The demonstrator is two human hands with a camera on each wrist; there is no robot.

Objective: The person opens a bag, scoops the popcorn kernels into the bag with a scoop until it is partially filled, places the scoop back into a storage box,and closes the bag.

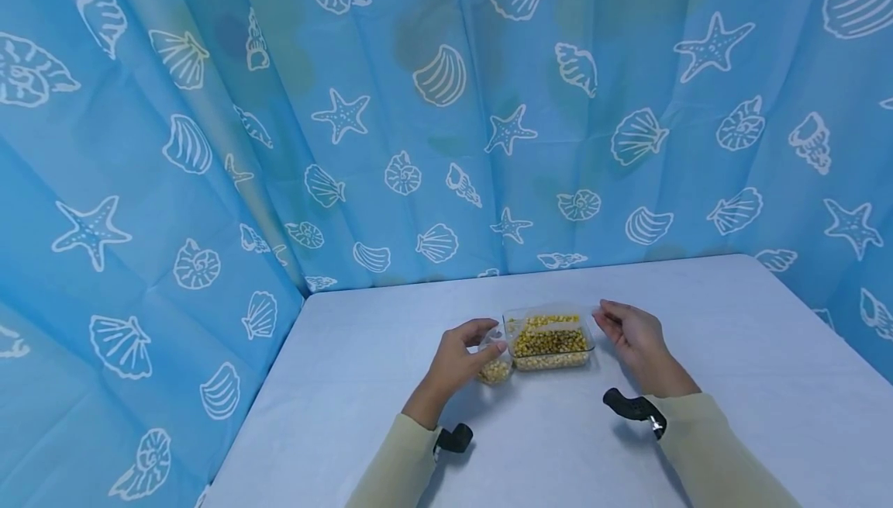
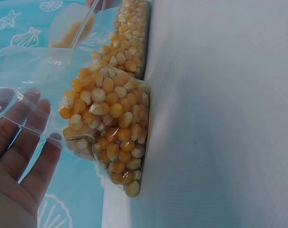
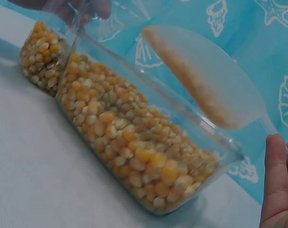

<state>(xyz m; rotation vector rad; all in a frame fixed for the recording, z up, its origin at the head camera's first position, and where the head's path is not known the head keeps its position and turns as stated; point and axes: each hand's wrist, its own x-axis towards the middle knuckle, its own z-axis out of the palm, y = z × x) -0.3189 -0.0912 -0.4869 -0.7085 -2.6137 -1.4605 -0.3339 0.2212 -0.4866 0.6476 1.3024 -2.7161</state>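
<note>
My left hand [image 1: 456, 357] holds the upper part of a clear plastic bag [image 2: 106, 128], its thumb and fingers around the mouth. Corn kernels fill the bag's lower part, which sits on the table against the left end of a rectangular glass container [image 3: 235, 154]. More corn kernels [image 3: 106, 118] lie inside this container. At its right side, my right hand [image 1: 635, 333] pinches the handle of a translucent white scoop [image 3: 220, 71]. The scoop's bowl carries kernels along its lower side and is above the container in the right wrist view.
A white cloth [image 1: 391, 330] covers the table beneath the bag and container. Behind the table and along its left hangs a blue curtain [image 1: 391, 213] with white shell and starfish prints. Black wrist mounts [image 1: 631, 406] stick out from both sleeves, low over the table.
</note>
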